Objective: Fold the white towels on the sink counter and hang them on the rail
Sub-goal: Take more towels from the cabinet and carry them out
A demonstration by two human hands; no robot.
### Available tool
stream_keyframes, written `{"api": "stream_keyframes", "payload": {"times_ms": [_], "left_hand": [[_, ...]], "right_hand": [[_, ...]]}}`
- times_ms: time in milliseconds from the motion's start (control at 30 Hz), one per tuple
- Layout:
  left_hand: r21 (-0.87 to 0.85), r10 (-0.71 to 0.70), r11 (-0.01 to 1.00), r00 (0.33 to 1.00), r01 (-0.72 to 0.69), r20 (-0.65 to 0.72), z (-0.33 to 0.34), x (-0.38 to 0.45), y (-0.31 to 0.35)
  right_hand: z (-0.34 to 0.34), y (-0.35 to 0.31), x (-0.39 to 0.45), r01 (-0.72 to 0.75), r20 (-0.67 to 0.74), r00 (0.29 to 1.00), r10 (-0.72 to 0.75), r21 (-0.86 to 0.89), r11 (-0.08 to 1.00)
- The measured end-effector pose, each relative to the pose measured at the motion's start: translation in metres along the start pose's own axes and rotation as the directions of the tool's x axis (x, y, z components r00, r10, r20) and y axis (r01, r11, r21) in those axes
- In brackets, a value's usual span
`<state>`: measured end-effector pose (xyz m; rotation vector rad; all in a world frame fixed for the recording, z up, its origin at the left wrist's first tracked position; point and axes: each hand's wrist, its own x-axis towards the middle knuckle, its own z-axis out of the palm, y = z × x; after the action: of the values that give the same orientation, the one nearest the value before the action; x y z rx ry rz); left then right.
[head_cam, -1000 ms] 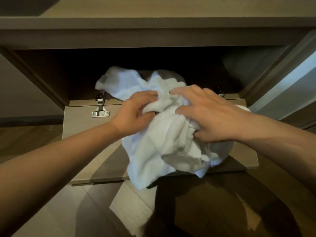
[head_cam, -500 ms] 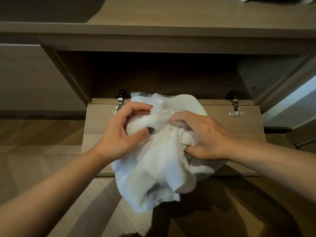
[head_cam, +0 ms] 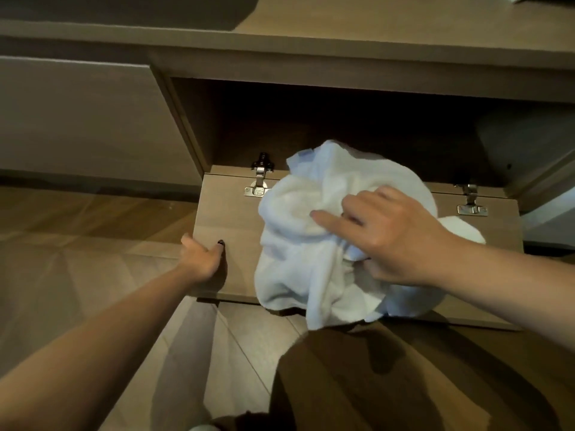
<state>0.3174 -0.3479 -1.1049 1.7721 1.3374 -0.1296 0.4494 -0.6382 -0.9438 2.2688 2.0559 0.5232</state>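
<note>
A person's right hand grips a crumpled bundle of white towels above the lowered flap door of a wooden cabinet, the fingers closed into the cloth with the index finger laid out along its top. The bundle is bright white, thick and deeply creased, bunched into a rough ball with loose folds hanging from its lower edge past the front edge of the flap; one small lobe shows behind the right wrist. A pale blue tint shows at its upper edge near the left hinge.

The left hand holds the flap's left front corner, thumb on the top face and the other fingers curled under the edge, out of sight. It is apart from the towels, with bare flap between them.

The flap lies open and nearly level, joined by two metal hinges, the right hinge beside the towels. Behind it the cabinet opening is dark and deep. The worktop runs across the top of the view above the opening. Wood-patterned floor spreads open to the left and in front of the flap.
</note>
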Motion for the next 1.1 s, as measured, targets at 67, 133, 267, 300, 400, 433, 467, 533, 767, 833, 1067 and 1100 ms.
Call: {"api": "stream_keyframes", "payload": {"times_ms": [67, 133, 267, 300, 400, 433, 467, 533, 767, 833, 1067, 1100], "left_hand": [[-0.034, -0.001, 0.999, 0.999, 0.002, 0.033, -0.006, 0.003, -0.006], [-0.029, 0.007, 1.000, 0.995, -0.004, 0.103, -0.015, 0.001, -0.007], [0.115, 0.090, 0.987, 0.982, -0.110, 0.166, -0.028, -0.008, -0.003], [0.147, 0.103, 0.981, 0.982, -0.127, 0.158, -0.032, -0.010, -0.001], [0.214, 0.122, 0.964, 0.976, -0.160, 0.179, -0.045, -0.016, 0.007], [0.219, 0.127, 0.961, 0.972, -0.171, 0.199, -0.051, -0.017, 0.010], [0.221, 0.136, 0.958, 0.966, -0.185, 0.220, -0.057, -0.020, 0.014], [0.257, 0.138, 0.945, 0.959, -0.202, 0.247, -0.067, -0.026, 0.022], [0.432, 0.045, 0.894, 0.983, -0.120, 0.180, -0.083, -0.044, 0.042], [0.362, 0.105, 0.912, 0.964, -0.192, 0.246, -0.089, -0.047, 0.042], [0.428, 0.152, 0.862, 0.943, -0.272, 0.295, -0.092, -0.062, 0.029], [0.476, 0.177, 0.828, 0.944, -0.296, 0.279, -0.091, -0.067, 0.027]], "right_hand": [[-0.001, -0.009, 0.003, 0.032, 0.021, 0.999, -0.032, -0.013, 0.999], [-0.006, -0.013, 0.005, 0.032, 0.013, 0.999, -0.033, 0.005, 0.999], [-0.015, -0.012, 0.007, 0.036, 0.047, 0.998, -0.039, 0.051, 0.998], [-0.016, -0.010, 0.009, 0.037, 0.090, 0.995, -0.042, 0.059, 0.998], [-0.014, -0.004, 0.021, -0.030, 0.314, 0.949, -0.013, 0.133, 0.991], [-0.010, -0.002, 0.027, -0.094, 0.396, 0.918, 0.011, 0.190, 0.977], [-0.005, -0.001, 0.032, -0.150, 0.458, 0.889, 0.019, 0.252, 0.956], [0.007, 0.007, 0.043, -0.258, 0.504, 0.864, 0.022, 0.403, 0.878], [0.047, 0.052, 0.073, -0.751, 0.748, 0.660, 0.071, 0.659, 0.046], [0.057, 0.048, 0.074, -0.748, 0.745, 0.662, 0.087, 0.664, 0.003], [0.035, 0.007, 0.067, -0.612, 0.612, 0.790, 0.023, 0.786, 0.089], [0.030, 0.001, 0.068, -0.592, 0.599, 0.801, -0.007, 0.793, 0.146]]}}
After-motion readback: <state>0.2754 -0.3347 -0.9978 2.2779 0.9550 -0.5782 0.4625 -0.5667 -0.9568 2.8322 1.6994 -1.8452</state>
